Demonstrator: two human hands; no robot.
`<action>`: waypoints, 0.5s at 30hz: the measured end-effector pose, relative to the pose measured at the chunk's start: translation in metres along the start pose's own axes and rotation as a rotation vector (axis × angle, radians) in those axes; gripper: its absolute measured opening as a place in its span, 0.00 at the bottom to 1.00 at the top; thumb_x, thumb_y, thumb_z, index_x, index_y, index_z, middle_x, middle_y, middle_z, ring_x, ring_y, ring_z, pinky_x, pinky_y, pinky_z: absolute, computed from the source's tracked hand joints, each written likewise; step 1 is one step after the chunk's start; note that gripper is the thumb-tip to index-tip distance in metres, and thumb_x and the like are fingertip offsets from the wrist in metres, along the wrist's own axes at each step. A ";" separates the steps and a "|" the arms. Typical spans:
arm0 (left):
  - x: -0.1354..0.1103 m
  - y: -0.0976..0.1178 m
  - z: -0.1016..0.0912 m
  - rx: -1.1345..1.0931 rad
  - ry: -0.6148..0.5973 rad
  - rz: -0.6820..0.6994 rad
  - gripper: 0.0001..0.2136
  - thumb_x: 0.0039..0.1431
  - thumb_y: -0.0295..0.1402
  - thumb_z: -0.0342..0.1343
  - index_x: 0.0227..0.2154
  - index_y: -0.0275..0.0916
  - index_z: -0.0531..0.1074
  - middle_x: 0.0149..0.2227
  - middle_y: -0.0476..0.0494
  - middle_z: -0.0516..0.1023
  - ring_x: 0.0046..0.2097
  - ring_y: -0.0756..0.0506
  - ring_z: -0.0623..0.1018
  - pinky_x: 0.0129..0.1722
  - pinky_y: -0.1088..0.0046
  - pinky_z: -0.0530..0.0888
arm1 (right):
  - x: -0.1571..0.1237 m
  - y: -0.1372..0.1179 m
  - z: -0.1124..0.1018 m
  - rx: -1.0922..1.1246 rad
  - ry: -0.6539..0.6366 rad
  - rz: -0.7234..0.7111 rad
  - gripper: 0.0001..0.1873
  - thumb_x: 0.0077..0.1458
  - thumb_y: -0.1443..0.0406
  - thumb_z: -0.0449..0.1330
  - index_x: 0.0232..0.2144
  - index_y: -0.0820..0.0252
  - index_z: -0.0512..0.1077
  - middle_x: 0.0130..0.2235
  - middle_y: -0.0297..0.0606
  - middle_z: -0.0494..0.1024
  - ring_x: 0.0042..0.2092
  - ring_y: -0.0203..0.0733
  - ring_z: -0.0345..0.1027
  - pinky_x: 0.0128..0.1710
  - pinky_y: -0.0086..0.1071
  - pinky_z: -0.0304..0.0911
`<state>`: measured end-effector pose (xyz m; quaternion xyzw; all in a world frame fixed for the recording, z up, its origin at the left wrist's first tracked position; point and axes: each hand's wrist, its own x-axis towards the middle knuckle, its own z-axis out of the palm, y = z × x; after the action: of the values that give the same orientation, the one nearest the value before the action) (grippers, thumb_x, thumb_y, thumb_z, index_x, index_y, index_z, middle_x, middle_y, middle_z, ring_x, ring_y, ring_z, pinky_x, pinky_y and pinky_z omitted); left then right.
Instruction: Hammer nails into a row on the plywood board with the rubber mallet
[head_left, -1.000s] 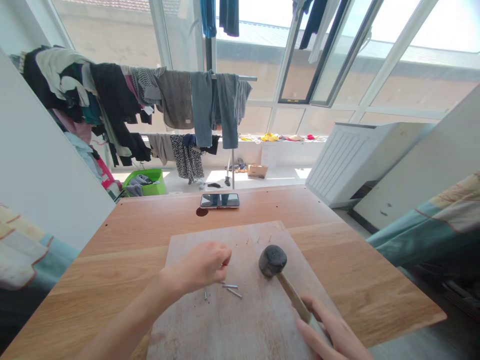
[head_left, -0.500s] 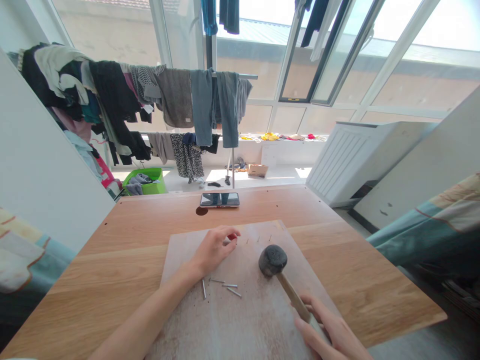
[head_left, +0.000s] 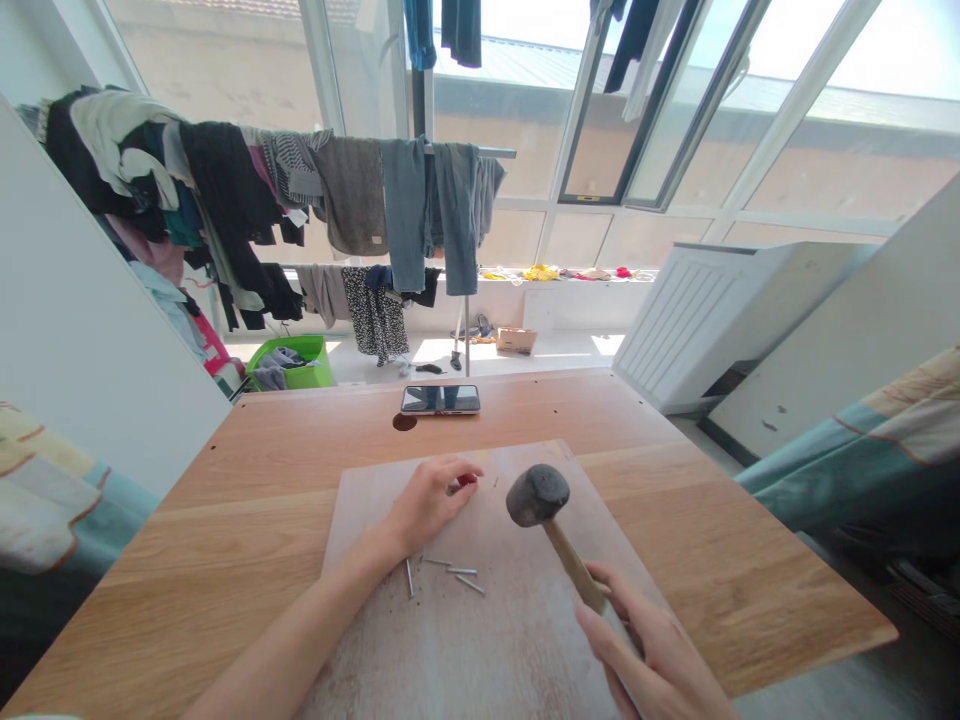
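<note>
My right hand (head_left: 637, 640) grips the wooden handle of a rubber mallet (head_left: 538, 494), its black head held above the board. On the pale wooden board (head_left: 517, 640) rests my left hand (head_left: 433, 500), thumb and forefinger pinched together on a nail, which the fingers almost wholly hide. Just right of those fingertips a thin upright nail (head_left: 496, 482) stands in the board. The mallet head covers the spot where more upright nails stood. Several loose nails (head_left: 469, 583) lie on the board below my left wrist.
The board lies on a wooden table (head_left: 712, 520). A phone (head_left: 440, 400) lies near the far edge beside a round dark hole (head_left: 405, 423). Beyond are a clothes rack with laundry (head_left: 352, 190), a green basket (head_left: 307, 365) and a white cabinet-like unit (head_left: 682, 320).
The mallet has moved a little up and to the left, closer to my left hand, and its head now hides two of the upright nails. My left hand has barely shifted.
</note>
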<state>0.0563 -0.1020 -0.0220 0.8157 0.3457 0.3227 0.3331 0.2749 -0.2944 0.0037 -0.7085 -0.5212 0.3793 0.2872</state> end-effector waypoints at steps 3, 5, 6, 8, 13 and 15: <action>0.001 -0.003 0.002 -0.029 0.010 -0.046 0.11 0.60 0.27 0.58 0.45 0.39 0.76 0.36 0.46 0.82 0.38 0.47 0.80 0.43 0.70 0.75 | 0.011 -0.024 0.007 0.049 -0.056 0.010 0.35 0.65 0.48 0.47 0.62 0.68 0.63 0.13 0.21 0.62 0.13 0.36 0.59 0.14 0.25 0.58; 0.002 -0.004 0.003 -0.056 0.010 -0.064 0.13 0.59 0.26 0.58 0.47 0.39 0.75 0.36 0.47 0.82 0.38 0.47 0.80 0.42 0.70 0.75 | 0.019 -0.037 0.010 0.042 -0.045 -0.010 0.35 0.65 0.48 0.48 0.62 0.69 0.63 0.14 0.21 0.63 0.14 0.35 0.60 0.15 0.25 0.59; 0.003 -0.004 0.004 -0.065 0.010 -0.069 0.13 0.59 0.26 0.58 0.47 0.39 0.75 0.36 0.48 0.82 0.37 0.47 0.80 0.42 0.71 0.75 | 0.022 -0.042 0.012 0.033 -0.043 -0.020 0.35 0.65 0.48 0.48 0.62 0.69 0.63 0.14 0.21 0.63 0.15 0.36 0.61 0.16 0.26 0.60; 0.003 -0.004 0.003 -0.065 0.007 -0.072 0.11 0.57 0.25 0.58 0.43 0.39 0.75 0.35 0.49 0.82 0.36 0.48 0.80 0.40 0.72 0.75 | 0.028 -0.047 0.015 0.015 -0.043 -0.035 0.35 0.65 0.48 0.48 0.63 0.67 0.63 0.15 0.22 0.64 0.16 0.38 0.64 0.17 0.27 0.61; 0.003 0.001 0.000 -0.032 0.015 -0.067 0.09 0.56 0.22 0.57 0.38 0.39 0.75 0.35 0.48 0.82 0.35 0.48 0.78 0.41 0.72 0.74 | 0.032 -0.042 0.023 -0.010 -0.020 -0.061 0.32 0.64 0.48 0.51 0.61 0.61 0.68 0.16 0.25 0.68 0.16 0.39 0.65 0.19 0.29 0.64; 0.004 0.002 0.000 -0.044 0.013 -0.068 0.11 0.55 0.22 0.57 0.41 0.39 0.75 0.35 0.48 0.82 0.35 0.48 0.78 0.41 0.72 0.74 | 0.031 -0.038 0.026 -0.014 0.001 -0.065 0.32 0.63 0.48 0.51 0.61 0.60 0.69 0.15 0.25 0.67 0.14 0.38 0.63 0.17 0.29 0.62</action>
<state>0.0592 -0.1002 -0.0197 0.7938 0.3682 0.3238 0.3597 0.2381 -0.2531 0.0125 -0.6932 -0.5465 0.3658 0.2949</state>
